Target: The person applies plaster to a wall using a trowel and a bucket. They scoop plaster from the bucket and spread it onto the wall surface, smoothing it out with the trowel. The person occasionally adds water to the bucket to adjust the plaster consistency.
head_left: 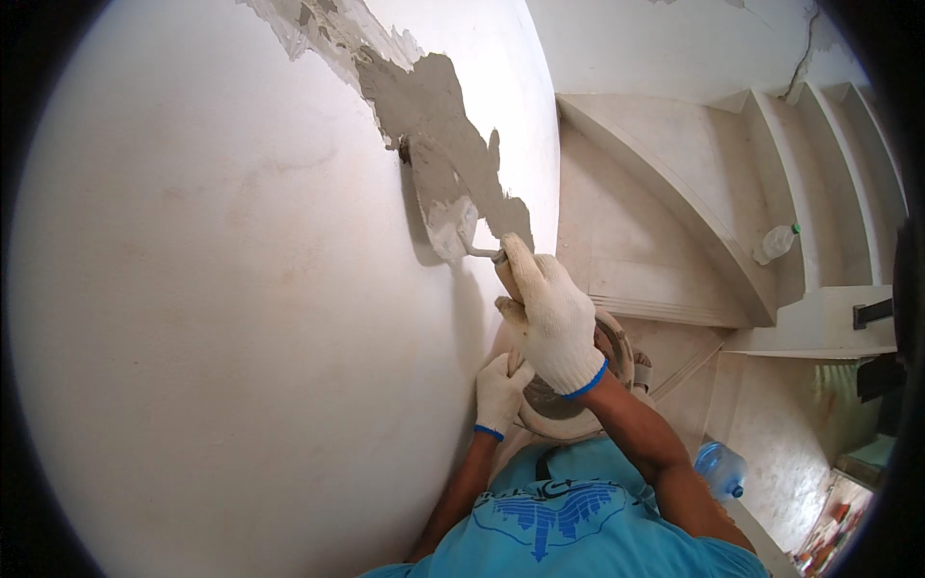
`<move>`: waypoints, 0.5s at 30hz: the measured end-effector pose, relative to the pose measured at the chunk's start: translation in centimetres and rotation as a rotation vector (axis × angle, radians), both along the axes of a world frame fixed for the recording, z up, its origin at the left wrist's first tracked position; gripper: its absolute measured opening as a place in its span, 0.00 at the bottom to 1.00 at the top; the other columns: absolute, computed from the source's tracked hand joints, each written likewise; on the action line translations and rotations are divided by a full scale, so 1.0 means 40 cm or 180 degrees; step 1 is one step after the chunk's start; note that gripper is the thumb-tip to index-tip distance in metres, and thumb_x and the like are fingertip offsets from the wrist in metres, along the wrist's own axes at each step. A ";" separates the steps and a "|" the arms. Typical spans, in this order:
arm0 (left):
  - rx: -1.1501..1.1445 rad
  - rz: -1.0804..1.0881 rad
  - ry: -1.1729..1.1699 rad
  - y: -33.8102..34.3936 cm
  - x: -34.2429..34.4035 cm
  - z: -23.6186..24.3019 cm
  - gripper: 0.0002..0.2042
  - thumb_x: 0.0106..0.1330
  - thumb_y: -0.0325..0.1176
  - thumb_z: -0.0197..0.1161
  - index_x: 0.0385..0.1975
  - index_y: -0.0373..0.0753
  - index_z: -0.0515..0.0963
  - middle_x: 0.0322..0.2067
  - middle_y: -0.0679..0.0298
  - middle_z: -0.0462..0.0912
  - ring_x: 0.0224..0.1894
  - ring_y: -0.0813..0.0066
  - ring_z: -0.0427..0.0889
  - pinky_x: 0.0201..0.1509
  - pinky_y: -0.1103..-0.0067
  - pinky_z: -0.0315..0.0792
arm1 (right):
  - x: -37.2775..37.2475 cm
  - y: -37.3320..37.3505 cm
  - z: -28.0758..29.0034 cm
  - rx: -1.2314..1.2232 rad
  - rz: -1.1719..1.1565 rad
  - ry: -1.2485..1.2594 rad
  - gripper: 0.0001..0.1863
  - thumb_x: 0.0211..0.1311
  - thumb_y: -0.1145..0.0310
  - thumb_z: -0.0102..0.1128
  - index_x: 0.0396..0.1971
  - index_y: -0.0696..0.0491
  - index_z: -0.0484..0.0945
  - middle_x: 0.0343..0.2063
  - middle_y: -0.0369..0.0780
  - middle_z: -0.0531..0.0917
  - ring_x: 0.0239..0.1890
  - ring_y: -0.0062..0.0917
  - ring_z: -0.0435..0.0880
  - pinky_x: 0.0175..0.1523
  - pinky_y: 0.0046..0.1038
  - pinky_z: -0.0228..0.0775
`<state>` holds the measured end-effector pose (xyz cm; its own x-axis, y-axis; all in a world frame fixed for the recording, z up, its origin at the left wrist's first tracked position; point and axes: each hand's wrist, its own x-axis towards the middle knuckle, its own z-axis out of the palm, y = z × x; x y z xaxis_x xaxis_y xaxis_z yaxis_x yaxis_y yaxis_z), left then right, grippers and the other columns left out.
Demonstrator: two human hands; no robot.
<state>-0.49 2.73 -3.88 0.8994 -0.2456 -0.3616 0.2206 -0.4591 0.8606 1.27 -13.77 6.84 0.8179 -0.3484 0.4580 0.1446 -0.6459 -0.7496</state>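
My right hand (551,313), in a white knit glove with a blue cuff, is closed round the handle of a plastering trowel (449,223). The trowel's long blade, smeared with grey, lies against the white wall (241,318) at the lower end of an irregular band of grey plaster (429,101). Lower down, my left hand (500,395), gloved the same way, has its fingers curled beside a round tub (559,430) with grey material inside. What those fingers grip is hidden. My right forearm covers part of the tub.
Curved steps (674,173) rise at the right, with a clear bottle with a green cap (775,245) on them. A large blue water bottle (721,470) is at the lower right. A crack (802,58) runs down the far wall.
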 end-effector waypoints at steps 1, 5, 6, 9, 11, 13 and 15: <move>-0.0070 0.0001 -0.0067 -0.001 -0.001 -0.011 0.08 0.70 0.31 0.67 0.34 0.30 0.81 0.28 0.70 0.79 0.32 0.83 0.74 0.37 0.79 0.73 | 0.007 0.001 0.008 -0.0032 -0.0012 -0.0017 0.43 0.52 0.76 0.75 0.72 0.50 0.72 0.43 0.44 0.83 0.42 0.43 0.86 0.43 0.40 0.81; -0.0294 0.0053 -0.0273 0.000 -0.009 -0.039 0.07 0.67 0.28 0.67 0.30 0.31 0.79 0.27 0.72 0.76 0.31 0.83 0.72 0.36 0.78 0.72 | 0.024 0.014 0.014 -0.0229 0.0051 0.0045 0.40 0.57 0.76 0.71 0.71 0.51 0.66 0.42 0.43 0.81 0.45 0.41 0.84 0.41 0.41 0.80; -0.0195 0.0004 -0.0284 0.009 -0.005 -0.056 0.07 0.67 0.28 0.67 0.30 0.31 0.79 0.27 0.72 0.76 0.31 0.83 0.73 0.36 0.78 0.72 | 0.026 0.018 0.005 -0.0264 0.0038 0.0062 0.40 0.57 0.76 0.71 0.70 0.51 0.66 0.42 0.43 0.81 0.44 0.41 0.84 0.41 0.41 0.80; -0.0141 -0.0020 -0.0273 0.015 -0.007 -0.065 0.06 0.67 0.28 0.67 0.33 0.31 0.80 0.28 0.71 0.79 0.32 0.82 0.75 0.38 0.78 0.74 | 0.030 0.025 -0.023 -0.0160 -0.0004 0.0239 0.42 0.54 0.76 0.73 0.72 0.50 0.68 0.44 0.43 0.82 0.44 0.43 0.85 0.42 0.42 0.81; -0.0101 -0.0017 -0.0166 0.011 -0.006 -0.051 0.07 0.67 0.29 0.67 0.35 0.30 0.82 0.30 0.70 0.82 0.33 0.82 0.77 0.39 0.79 0.75 | 0.030 0.026 -0.046 -0.0112 -0.0028 0.0366 0.43 0.53 0.76 0.74 0.73 0.49 0.69 0.45 0.44 0.83 0.44 0.44 0.86 0.43 0.43 0.81; 0.0022 -0.0040 0.0027 0.001 -0.005 -0.015 0.08 0.68 0.30 0.68 0.36 0.30 0.83 0.31 0.69 0.83 0.34 0.82 0.79 0.40 0.79 0.76 | 0.026 0.026 -0.071 -0.0153 -0.0047 0.0458 0.43 0.54 0.76 0.73 0.73 0.49 0.68 0.46 0.44 0.83 0.44 0.45 0.86 0.43 0.43 0.81; -0.0100 0.0003 0.0039 -0.006 -0.004 -0.007 0.09 0.70 0.31 0.68 0.37 0.29 0.83 0.31 0.68 0.83 0.34 0.82 0.79 0.40 0.79 0.76 | 0.025 0.025 -0.084 -0.0181 -0.0038 0.0483 0.43 0.54 0.75 0.74 0.73 0.50 0.68 0.45 0.44 0.83 0.44 0.45 0.86 0.43 0.43 0.81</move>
